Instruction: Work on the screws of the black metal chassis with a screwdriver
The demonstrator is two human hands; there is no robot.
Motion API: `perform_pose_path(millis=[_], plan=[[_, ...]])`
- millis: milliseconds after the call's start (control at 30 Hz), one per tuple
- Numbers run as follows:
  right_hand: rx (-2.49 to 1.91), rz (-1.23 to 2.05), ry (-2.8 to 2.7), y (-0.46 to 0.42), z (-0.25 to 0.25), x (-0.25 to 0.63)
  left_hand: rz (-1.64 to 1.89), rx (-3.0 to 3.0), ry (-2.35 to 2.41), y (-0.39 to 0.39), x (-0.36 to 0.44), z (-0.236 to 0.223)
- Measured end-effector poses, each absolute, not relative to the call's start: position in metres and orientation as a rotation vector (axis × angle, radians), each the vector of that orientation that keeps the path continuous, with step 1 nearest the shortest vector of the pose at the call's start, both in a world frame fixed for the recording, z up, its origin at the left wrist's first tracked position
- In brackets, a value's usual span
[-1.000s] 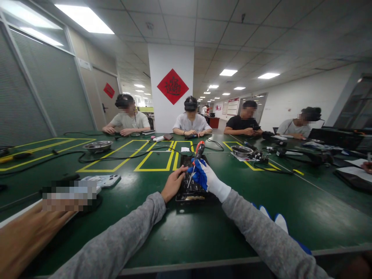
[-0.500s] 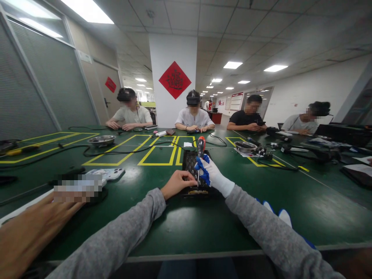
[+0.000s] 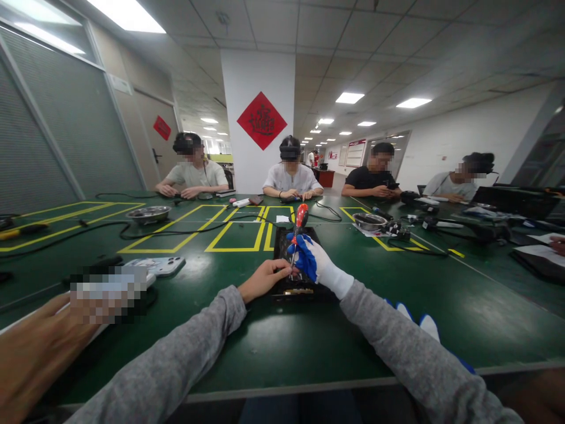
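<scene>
My right hand (image 3: 314, 260), in a white glove with blue coating, is closed around a screwdriver (image 3: 301, 219) with a red and black handle. The handle points up and the shaft slants down to a black rectangular tray-like part (image 3: 279, 238) on the table. My bare left hand (image 3: 265, 278) is over that part's left side. Its thumb and fingers pinch close to the screwdriver's tip; whatever lies between them is too small to make out. A brownish strip (image 3: 299, 291) shows along the part's near edge.
On the left, another person's hand (image 3: 57, 335) holds a phone, beside a second phone (image 3: 165, 266). Metal bowls (image 3: 149, 215) (image 3: 369, 222) stand farther off. Black cables (image 3: 194, 237) cross the yellow-taped green table. A spare glove (image 3: 429, 327) lies by my right forearm. Several people sit opposite.
My right hand first brought the screwdriver upright toward the tray-like part's near end, then tilted it back toward my left fingers. My left hand has slid nearer, its fingers now at the tip.
</scene>
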State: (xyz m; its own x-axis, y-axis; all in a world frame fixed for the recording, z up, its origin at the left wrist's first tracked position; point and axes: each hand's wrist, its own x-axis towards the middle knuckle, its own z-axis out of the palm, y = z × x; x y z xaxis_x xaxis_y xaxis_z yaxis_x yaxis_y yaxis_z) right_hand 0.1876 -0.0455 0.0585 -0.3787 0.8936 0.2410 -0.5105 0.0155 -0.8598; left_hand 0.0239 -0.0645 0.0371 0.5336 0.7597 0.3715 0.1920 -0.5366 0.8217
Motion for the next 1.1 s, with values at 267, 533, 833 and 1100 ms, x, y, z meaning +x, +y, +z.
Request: perform_pose_path(millis=[267,533,833,1100], plan=[[-0.586,1.593,-1.115,-0.0427,0.0579,0.1878,0.962,2.051,0.786,-0.0593,0.017,0.0352],[-0.561,1.573,-1.187,-0.0443,0.0564,0.1886,1.028,2.044,0.928,-0.0601,0.0194,0.0355],[-0.537,1.728,-1.129,-0.0408,0.0567,0.1918,0.994,2.006,0.878,-0.0597,0.0193,0.0333],[-0.496,1.624,-1.181,-0.0388,0.0511,0.1919,1.0,2.069,0.926,-0.0639,0.0205,0.0358]])
